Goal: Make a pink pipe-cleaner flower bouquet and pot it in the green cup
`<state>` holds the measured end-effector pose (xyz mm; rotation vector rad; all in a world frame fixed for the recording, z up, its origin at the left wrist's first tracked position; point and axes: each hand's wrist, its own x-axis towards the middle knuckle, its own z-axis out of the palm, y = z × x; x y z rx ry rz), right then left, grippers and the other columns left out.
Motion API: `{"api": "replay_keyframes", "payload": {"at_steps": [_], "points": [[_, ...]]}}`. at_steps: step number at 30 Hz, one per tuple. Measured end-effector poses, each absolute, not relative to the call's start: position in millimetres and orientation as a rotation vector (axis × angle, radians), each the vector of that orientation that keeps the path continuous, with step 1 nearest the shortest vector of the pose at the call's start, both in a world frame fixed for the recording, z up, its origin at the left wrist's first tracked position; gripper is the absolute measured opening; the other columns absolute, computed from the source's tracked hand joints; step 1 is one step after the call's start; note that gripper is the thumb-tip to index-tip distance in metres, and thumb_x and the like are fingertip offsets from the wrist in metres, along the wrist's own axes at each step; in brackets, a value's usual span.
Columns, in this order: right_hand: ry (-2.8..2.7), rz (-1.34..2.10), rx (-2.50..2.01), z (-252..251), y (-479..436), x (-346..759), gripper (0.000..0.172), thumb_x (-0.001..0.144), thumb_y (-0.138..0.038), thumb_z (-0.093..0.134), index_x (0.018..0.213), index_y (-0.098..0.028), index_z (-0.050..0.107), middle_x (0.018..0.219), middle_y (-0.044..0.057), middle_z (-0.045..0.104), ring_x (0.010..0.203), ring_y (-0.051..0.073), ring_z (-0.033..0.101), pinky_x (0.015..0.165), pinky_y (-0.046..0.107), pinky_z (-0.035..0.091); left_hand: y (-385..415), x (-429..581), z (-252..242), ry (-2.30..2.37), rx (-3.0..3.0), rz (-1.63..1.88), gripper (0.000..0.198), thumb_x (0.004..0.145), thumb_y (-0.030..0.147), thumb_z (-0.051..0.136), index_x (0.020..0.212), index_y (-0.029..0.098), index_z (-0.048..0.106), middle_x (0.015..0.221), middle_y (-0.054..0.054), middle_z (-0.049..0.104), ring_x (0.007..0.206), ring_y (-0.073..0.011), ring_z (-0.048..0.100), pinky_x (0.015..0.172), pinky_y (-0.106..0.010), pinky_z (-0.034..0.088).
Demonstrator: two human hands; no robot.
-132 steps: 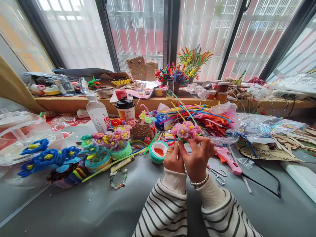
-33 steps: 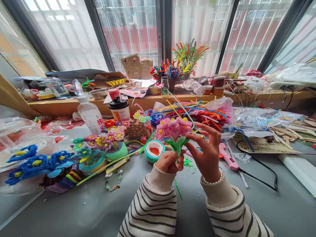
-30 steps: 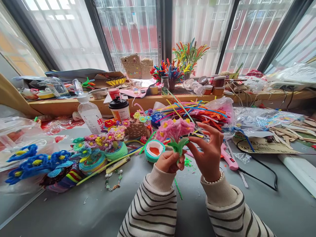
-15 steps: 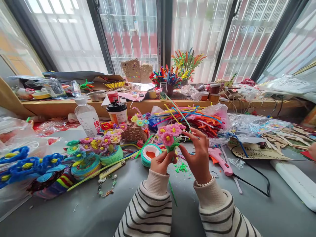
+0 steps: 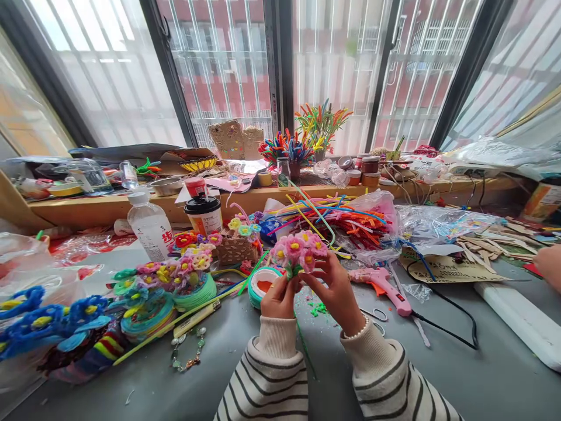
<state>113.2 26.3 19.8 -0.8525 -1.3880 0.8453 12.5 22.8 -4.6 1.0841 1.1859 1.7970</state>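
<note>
My left hand (image 5: 279, 299) is closed around the stems of a small bunch of pink pipe-cleaner flowers (image 5: 294, 248) with yellow centres, held upright above the table. A green stem hangs below the fist. At the bunch's right side is my right hand (image 5: 335, 289), with thumb and fingertips closed on the flowers just under the blooms; the exact contact is partly hidden. Behind the left hand stands a teal-and-white ring-shaped roll (image 5: 259, 289). Green fluffy scraps (image 5: 319, 308) lie behind the right wrist, with scissors (image 5: 374, 316) partly visible beside it.
A pink glue gun (image 5: 390, 292) with a black cord lies right. Finished flower pots (image 5: 195, 292) and a bottle (image 5: 149, 225) stand left, a bead bracelet (image 5: 188, 351) before them. Pipe cleaners (image 5: 346, 216) heap behind. Another person's hand (image 5: 550, 266) shows at the right edge.
My right hand has moved in from beside the bunch and closed on its right side. The flowers have turned and shifted slightly left and down in view; the camera view has shifted a little.
</note>
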Motion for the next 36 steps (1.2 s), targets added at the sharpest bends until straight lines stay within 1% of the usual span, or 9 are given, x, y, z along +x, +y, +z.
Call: {"api": "replay_keyframes", "payload": {"at_steps": [2, 7, 9, 13, 16, 23, 28, 31, 36], "points": [[-1.312, 1.021, -0.866, 19.4, 27.8, 111.7, 0.04, 0.063, -0.029, 0.061, 0.1, -0.019, 0.047, 0.091, 0.005, 0.054, 0.077, 0.016, 0.054, 0.066, 0.028, 0.046, 22.6, 10.8, -3.8, 1.18, 1.072, 1.743, 0.012, 0.061, 0.022, 0.063, 0.072, 0.022, 0.068, 0.059, 0.002, 0.061, 0.054, -0.0113, 0.053, 0.056, -0.021, 0.046], [-1.34, 1.185, -0.877, 20.4, 33.1, 115.1, 0.018, 0.064, -0.032, 0.059, 0.07, -0.016, 0.064, 0.079, 0.003, 0.056, 0.08, 0.017, 0.049, 0.07, 0.028, 0.038, 23.1, 9.1, -3.7, 1.164, 1.122, 1.589, 0.017, 0.059, 0.026, 0.064, 0.075, 0.02, 0.067, 0.064, 0.001, 0.062, 0.055, -0.0123, 0.056, 0.056, -0.022, 0.047], [-1.304, 1.217, -0.873, 20.3, 34.7, 118.5, 0.015, 0.061, -0.029, 0.062, 0.068, -0.016, 0.065, 0.078, 0.001, 0.056, 0.08, 0.016, 0.047, 0.072, 0.027, 0.035, 24.1, 9.9, -5.1, 1.172, 1.151, 1.537, 0.016, 0.059, 0.026, 0.063, 0.073, 0.019, 0.067, 0.061, 0.001, 0.062, 0.052, -0.0123, 0.055, 0.054, -0.022, 0.047], [-1.265, 1.342, -0.887, 18.3, 36.1, 123.8, 0.017, 0.055, -0.03, 0.065, 0.059, -0.014, 0.063, 0.059, -0.002, 0.052, 0.057, 0.01, 0.042, 0.058, 0.026, 0.033, 26.7, 11.8, -8.5, 1.177, 1.215, 1.436, 0.012, 0.058, 0.025, 0.064, 0.064, 0.015, 0.067, 0.052, 0.0, 0.059, 0.047, -0.0125, 0.054, 0.05, -0.022, 0.045], [-1.242, 1.384, -0.892, 17.1, 36.0, 123.9, 0.021, 0.054, -0.033, 0.066, 0.051, -0.013, 0.058, 0.052, -0.003, 0.048, 0.052, 0.009, 0.038, 0.053, 0.025, 0.03, 28.1, 11.4, -10.0, 1.162, 1.24, 1.385, 0.011, 0.057, 0.024, 0.064, 0.057, 0.014, 0.066, 0.049, 0.0, 0.057, 0.046, -0.0126, 0.054, 0.048, -0.021, 0.044], [-1.201, 1.429, -0.894, 18.3, 35.0, 121.0, 0.026, 0.052, -0.035, 0.067, 0.048, -0.013, 0.055, 0.05, -0.004, 0.045, 0.05, 0.008, 0.036, 0.051, 0.025, 0.027, 26.2, 10.3, -10.2, 1.051, 1.183, 1.327, 0.019, 0.054, 0.031, 0.066, 0.058, 0.013, 0.066, 0.054, -0.001, 0.059, 0.049, -0.0138, 0.055, 0.051, -0.024, 0.047], [-1.155, 1.469, -0.903, 20.3, 34.4, 122.6, 0.023, 0.052, -0.036, 0.067, 0.053, -0.014, 0.061, 0.052, -0.003, 0.05, 0.052, 0.009, 0.038, 0.051, 0.024, 0.028, 23.2, 9.0, -3.0, 0.872, 0.968, 1.226, 0.039, 0.048, 0.039, 0.069, 0.075, 0.011, 0.066, 0.067, -0.005, 0.065, 0.063, -0.0173, 0.059, 0.065, -0.03, 0.047], [-1.141, 1.514, -0.898, 20.4, 33.4, 123.4, 0.025, 0.052, -0.038, 0.067, 0.052, -0.014, 0.062, 0.052, -0.002, 0.053, 0.052, 0.009, 0.042, 0.052, 0.025, 0.03, 22.7, 5.8, 3.5, 0.762, 0.748, 1.08, 0.035, 0.051, 0.039, 0.068, 0.068, 0.01, 0.065, 0.061, -0.006, 0.065, 0.063, -0.0168, 0.06, 0.065, -0.029, 0.047], [-1.136, 1.534, -0.879, 20.9, 30.6, 123.2, 0.024, 0.053, -0.037, 0.067, 0.053, -0.013, 0.062, 0.048, -0.003, 0.05, 0.049, 0.008, 0.039, 0.051, 0.024, 0.03, 20.9, 2.0, 9.6, 0.708, 0.709, 0.987, 0.028, 0.05, 0.034, 0.071, 0.063, 0.01, 0.065, 0.061, -0.004, 0.063, 0.056, -0.0108, 0.059, 0.055, -0.02, 0.047]]}}
